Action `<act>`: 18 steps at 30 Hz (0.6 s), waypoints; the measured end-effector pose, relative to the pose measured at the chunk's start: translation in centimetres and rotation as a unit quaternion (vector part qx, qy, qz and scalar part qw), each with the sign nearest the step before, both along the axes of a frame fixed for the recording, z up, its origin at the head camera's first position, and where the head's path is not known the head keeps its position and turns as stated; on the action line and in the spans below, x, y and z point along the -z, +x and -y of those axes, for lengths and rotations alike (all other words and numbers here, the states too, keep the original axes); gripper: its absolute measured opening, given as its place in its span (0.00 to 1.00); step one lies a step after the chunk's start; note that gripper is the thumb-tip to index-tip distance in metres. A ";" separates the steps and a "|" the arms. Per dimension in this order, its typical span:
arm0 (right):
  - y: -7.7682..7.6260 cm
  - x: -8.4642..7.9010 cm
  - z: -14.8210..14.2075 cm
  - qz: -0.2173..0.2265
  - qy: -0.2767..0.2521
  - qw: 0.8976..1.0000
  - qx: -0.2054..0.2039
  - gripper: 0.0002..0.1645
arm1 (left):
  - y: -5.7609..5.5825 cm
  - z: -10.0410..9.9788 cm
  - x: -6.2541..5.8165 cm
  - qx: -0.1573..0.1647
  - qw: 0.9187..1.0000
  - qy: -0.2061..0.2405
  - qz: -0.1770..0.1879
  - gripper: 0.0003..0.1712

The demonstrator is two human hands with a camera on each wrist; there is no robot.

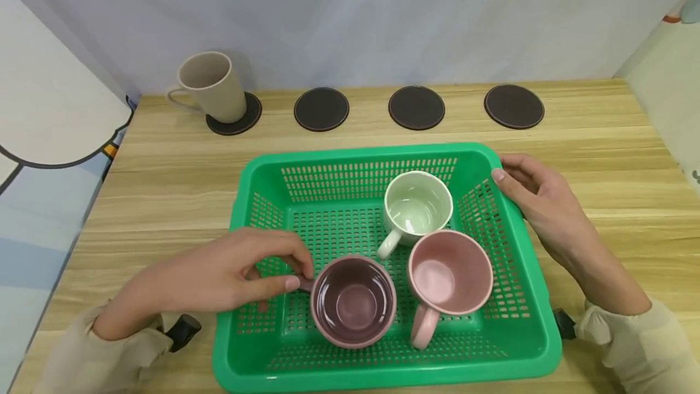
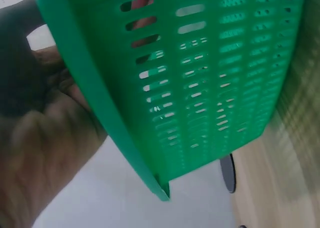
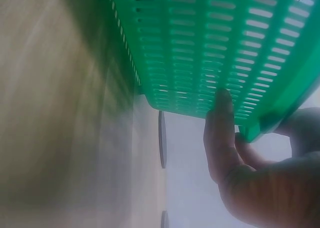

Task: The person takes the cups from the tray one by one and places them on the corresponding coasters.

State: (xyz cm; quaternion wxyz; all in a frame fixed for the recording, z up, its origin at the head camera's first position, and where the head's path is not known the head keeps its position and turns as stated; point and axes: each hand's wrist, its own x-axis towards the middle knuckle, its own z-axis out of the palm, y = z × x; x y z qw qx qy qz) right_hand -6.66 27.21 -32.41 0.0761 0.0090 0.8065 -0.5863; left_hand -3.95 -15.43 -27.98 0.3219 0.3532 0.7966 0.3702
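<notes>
Left hand (image 1: 229, 275) is pinching the purple cup's (image 1: 353, 301) handle, a narrow grip; right hand (image 1: 538, 202) is gripping the green basket's (image 1: 358, 154) rim.

Dark mauve mug (image 1: 353, 300) sits upright in the green slotted basket (image 1: 514, 233), front-left corner, handle pointing left, just beside the pink mug (image 1: 449, 272).

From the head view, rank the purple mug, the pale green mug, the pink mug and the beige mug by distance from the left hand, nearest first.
1. Purple mug, basket front left; the left hand pinches its handle.
2. Pale green mug behind and pink mug to the right, both in the green basket: too close to call.
3. Beige mug, on the far-left coaster.
</notes>
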 end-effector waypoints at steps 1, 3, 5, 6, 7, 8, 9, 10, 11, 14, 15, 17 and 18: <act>0.0 0.0 0.0 -0.001 0.003 1.000 0.001 0.25 | -0.1 -0.2 -0.1 0.002 1.000 -0.013 0.006 0.08; 0.0 0.0 0.1 -0.002 0.007 1.000 0.001 0.25 | -0.3 -0.5 -0.3 0.005 0.999 -0.041 0.010 0.08; 0.1 0.0 0.1 -0.002 0.014 1.000 0.003 0.25 | -0.5 -0.9 -0.4 0.019 0.998 -0.065 0.004 0.07; 0.1 0.0 0.0 -0.002 0.016 1.000 0.004 0.25 | -0.7 -1.2 -0.4 0.029 0.997 -0.073 -0.010 0.06; 0.2 0.0 0.0 -0.003 0.018 1.000 0.006 0.24 | -0.8 -1.4 -0.3 0.041 0.996 -0.079 -0.027 0.04; 0.2 0.0 -0.1 -0.005 0.018 1.000 0.007 0.24 | -0.9 -1.6 -0.3 0.053 0.994 -0.083 -0.045 0.03; 0.2 0.0 -0.1 -0.007 0.021 1.000 0.008 0.24 | -1.0 -1.7 -0.2 0.066 0.992 -0.087 -0.061 0.04; 0.2 0.0 -0.1 -0.009 0.025 1.000 0.010 0.24 | -1.1 -1.9 -0.1 0.077 0.990 -0.090 -0.071 0.06; 0.2 0.0 -0.1 -0.009 0.025 1.000 0.010 0.24 | -1.2 -2.0 -0.1 0.087 0.989 -0.092 -0.079 0.07; 0.1 -0.1 0.0 -0.010 0.029 1.000 0.008 0.25 | -1.3 -2.0 0.1 0.104 0.986 -0.103 -0.074 0.10; 0.1 -0.1 0.1 -0.010 0.032 0.999 0.007 0.25 | -1.3 -1.9 0.1 0.106 0.986 -0.105 -0.068 0.11; 0.1 -0.1 0.2 -0.010 0.036 0.999 0.005 0.25 | -1.3 -1.9 0.1 0.108 0.987 -0.106 -0.056 0.11; 0.1 -0.1 0.2 -0.011 0.040 0.999 0.005 0.25 | -1.3 -1.8 0.1 0.110 0.987 -0.105 -0.050 0.11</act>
